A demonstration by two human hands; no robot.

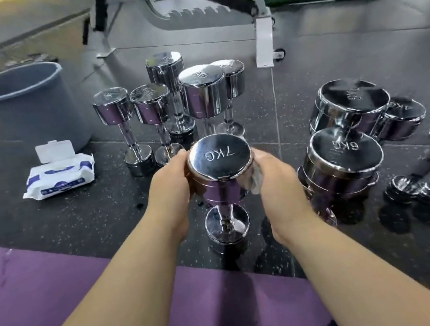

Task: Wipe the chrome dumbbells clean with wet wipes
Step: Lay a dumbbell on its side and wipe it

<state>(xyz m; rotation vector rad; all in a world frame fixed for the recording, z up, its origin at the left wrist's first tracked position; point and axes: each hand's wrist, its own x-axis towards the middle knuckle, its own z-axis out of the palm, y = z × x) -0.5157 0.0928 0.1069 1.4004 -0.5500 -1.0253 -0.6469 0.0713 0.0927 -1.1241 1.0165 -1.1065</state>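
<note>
A chrome dumbbell marked 7KG [219, 159] stands upright on the dark floor in front of me. My left hand [170, 187] grips the left side of its top head. On the right side of that head my right hand [276, 181] holds a crumpled wet wipe [256, 180] against the metal. Several more chrome dumbbells [203, 93] stand on end just behind. Others lie on their sides at the right [344, 124].
A pack of wet wipes [59, 176] lies on the floor at the left with its lid flipped up. Behind it stands a grey bucket [28, 106]. A weight bench [259, 27] stands at the back. A purple mat [58, 288] lies under my arms.
</note>
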